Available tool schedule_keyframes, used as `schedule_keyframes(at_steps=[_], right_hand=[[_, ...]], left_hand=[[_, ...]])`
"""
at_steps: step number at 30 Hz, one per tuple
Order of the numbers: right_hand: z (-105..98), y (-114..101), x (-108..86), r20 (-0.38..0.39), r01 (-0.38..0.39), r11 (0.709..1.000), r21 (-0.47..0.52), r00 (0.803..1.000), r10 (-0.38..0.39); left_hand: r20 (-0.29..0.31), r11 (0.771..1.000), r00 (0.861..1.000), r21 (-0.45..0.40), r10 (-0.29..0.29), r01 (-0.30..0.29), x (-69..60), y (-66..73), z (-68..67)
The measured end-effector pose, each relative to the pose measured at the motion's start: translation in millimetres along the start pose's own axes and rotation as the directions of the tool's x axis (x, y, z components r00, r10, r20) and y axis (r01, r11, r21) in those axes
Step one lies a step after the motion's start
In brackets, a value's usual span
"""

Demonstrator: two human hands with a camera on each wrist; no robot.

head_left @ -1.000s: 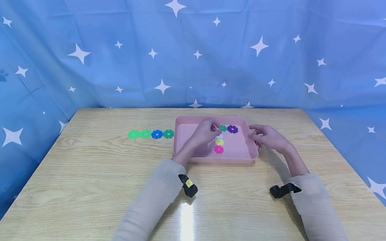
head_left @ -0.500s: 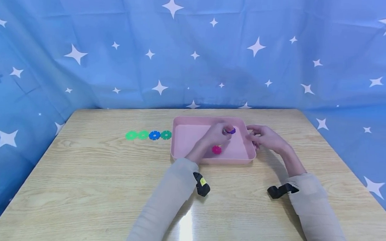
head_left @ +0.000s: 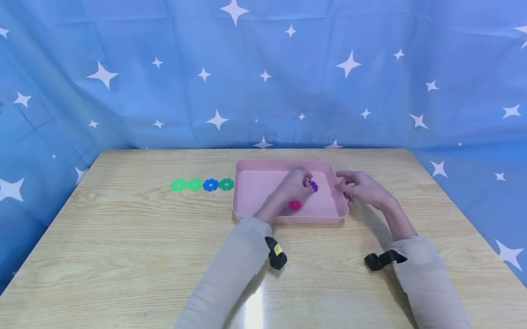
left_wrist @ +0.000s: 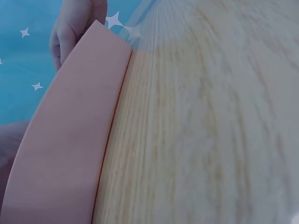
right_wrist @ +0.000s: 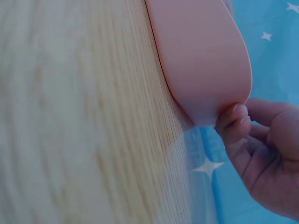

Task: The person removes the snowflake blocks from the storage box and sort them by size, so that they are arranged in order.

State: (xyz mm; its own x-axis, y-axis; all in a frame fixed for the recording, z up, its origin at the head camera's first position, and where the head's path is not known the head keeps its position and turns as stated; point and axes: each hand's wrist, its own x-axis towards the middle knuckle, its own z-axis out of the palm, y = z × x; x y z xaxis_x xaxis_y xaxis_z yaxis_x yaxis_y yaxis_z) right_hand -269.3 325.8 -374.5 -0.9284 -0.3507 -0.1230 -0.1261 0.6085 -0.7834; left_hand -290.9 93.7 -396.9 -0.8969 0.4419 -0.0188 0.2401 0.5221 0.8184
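The left hand (head_left: 294,185) is inside the pink tray (head_left: 260,217), with curled fingertips pinching the edge of a tilted purple notched disc (head_left: 314,186). A pink disc (head_left: 294,205) lies on the tray floor below that hand. The tray's right end is held by the right hand (head_left: 364,189); in the right wrist view, the fingertips of this hand (right_wrist: 273,144) press against the outer wall of the tray (right_wrist: 205,56). Beside the tray wall (left_wrist: 70,126), the left wrist view shows only part of the left hand (left_wrist: 8,151).
Left of the tray, a row of discs lies on the wooden table (head_left: 121,226): two light green (head_left: 179,185), a blue (head_left: 210,185) and a darker green (head_left: 226,184). A blue curtain with white stars (head_left: 269,60) hangs behind the table.
The left hand has moved right across the tray, covering the green, white and yellow discs seen earlier. The purple disc has shifted toward the near side and tilted. The right hand stays on the tray.
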Motion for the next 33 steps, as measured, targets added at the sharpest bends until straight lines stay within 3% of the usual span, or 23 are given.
schedule_keyframes(at_steps=[5,10,19,25,33], right_hand=[[0.4,-0.8,-0.1,0.0,0.002,1.0,0.001,1.0,-0.002],[1.3,-2.9,-0.3,0.002,0.011,1.0,0.01,1.0,-0.011],[2.7,-2.4,0.7,0.005,0.007,1.0,0.015,1.0,-0.007],[1.9,-0.7,0.8,0.005,0.019,1.0,0.02,1.0,-0.019],[0.9,2.5,-0.1,0.004,0.015,1.0,0.026,1.0,-0.015]], left_hand=[[-0.01,0.997,1.0,0.072,-0.008,0.009,-0.5,1.0,0.2],[-0.034,0.999,0.999,0.048,-0.016,0.017,-3.7,-0.5,-0.4],[-0.068,0.991,0.993,-0.079,0.1,-0.105,-3.8,-4.3,-6.9],[-0.074,0.979,0.988,-0.141,0.138,-0.148,-12.8,-2.5,-20.7],[-0.101,0.973,0.979,-0.138,0.174,-0.187,-30.9,-7.6,-46.4]])
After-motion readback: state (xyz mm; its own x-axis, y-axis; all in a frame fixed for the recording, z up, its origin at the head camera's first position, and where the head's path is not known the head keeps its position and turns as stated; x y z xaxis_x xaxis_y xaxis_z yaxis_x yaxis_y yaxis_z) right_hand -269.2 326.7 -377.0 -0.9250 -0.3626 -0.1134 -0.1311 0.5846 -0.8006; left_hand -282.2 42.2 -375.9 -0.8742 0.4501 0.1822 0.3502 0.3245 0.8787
